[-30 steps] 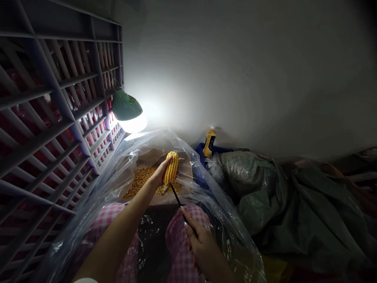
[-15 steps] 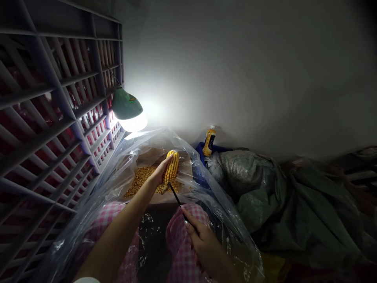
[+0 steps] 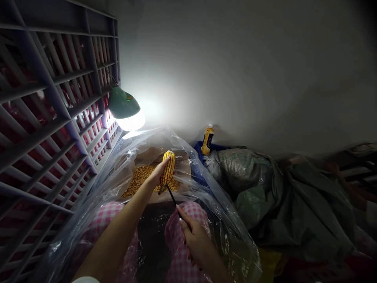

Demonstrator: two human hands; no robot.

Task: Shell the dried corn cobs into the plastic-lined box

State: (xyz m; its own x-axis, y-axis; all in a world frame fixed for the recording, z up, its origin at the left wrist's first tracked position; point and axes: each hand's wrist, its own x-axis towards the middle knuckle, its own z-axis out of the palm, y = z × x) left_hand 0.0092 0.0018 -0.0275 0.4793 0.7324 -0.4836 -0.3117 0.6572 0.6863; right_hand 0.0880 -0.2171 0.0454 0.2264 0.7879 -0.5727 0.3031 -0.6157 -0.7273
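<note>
My left hand (image 3: pixel 158 174) is wrapped round a yellow corn cob (image 3: pixel 168 168), held upright with a slight tilt. My right hand (image 3: pixel 193 232) grips a thin black rod-shaped tool (image 3: pixel 171 195), whose far tip touches or nearly touches the lower end of the cob. What kind of tool it is I cannot make out. Beneath the cob, loose corn kernels (image 3: pixel 138 181) lie in a cardboard box (image 3: pixel 147 155) lined with clear plastic sheeting (image 3: pixel 206 184). The sheeting also spreads over my lap, across pink checked cloth (image 3: pixel 188 243).
A lit green-topped bulb lamp (image 3: pixel 125 104) hangs from a slatted plastic crate (image 3: pixel 73 129) on the left. Behind the sheeting, a yellow bottle (image 3: pixel 207 139) stands by a blue container (image 3: pixel 200 157). Stuffed sacks (image 3: pixel 247 167) and dark green cloth (image 3: pixel 306 212) lie on the right.
Both hands, the cob and the tool appear slightly further left, as does the whole scene with the camera. The grip of each hand is the same.
</note>
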